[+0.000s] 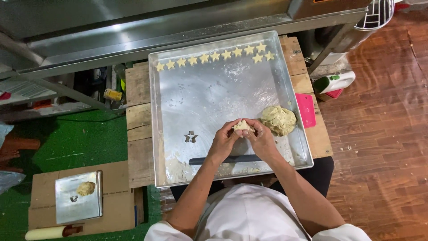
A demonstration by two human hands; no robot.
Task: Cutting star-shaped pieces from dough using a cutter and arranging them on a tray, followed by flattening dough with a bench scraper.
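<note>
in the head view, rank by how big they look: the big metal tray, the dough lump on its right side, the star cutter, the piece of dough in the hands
1. big metal tray
2. dough lump
3. and 4. star cutter and piece of dough: they look much alike, and the left hand and right hand partly cover the dough.

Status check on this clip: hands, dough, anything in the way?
Left hand and right hand both pinching a small dough piece over the metal tray. Big dough lump beside right hand. Star cutter, dark rod nearby, not blocking.

Both forearms angled inward, left hand (224, 140) and right hand (262, 139) meeting fingertip to fingertip, fingers curled, above the tray (205, 102).
</note>
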